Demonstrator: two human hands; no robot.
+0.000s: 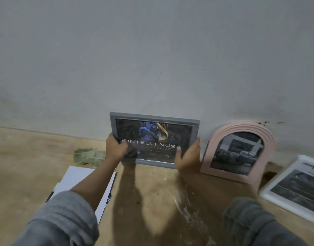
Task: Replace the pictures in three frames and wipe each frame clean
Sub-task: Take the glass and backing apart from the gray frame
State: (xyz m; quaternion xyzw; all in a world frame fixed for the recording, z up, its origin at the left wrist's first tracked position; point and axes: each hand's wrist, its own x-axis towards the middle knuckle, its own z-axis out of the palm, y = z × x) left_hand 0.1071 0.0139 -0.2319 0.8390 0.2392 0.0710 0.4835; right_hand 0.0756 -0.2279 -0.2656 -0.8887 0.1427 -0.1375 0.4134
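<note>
While held upright at the wall [152,50], grey frame [154,140] gripped at both lower side edges: left hand [116,148] closed on left edge, thumb over glass; right hand [187,159] closed on lower right corner. Bottom edge at or just above floor [152,201]; contact not discernible. Possibly a dark cloth under left fingers; too blurred to confirm.

Right of grey frame: pink arched frame [238,151] leaning on wall, just beside right hand. Farther right: white frame [293,189] lying flat, cut off at picture edge. Left of grey frame: green leaf [88,156]; nearer, white sheets [87,183] partly under left sleeve.

Risks, as judged: slide-out of bottom edge on release; knock to pink frame from right hand; thumb smears on glass. Frame back not visible.
</note>
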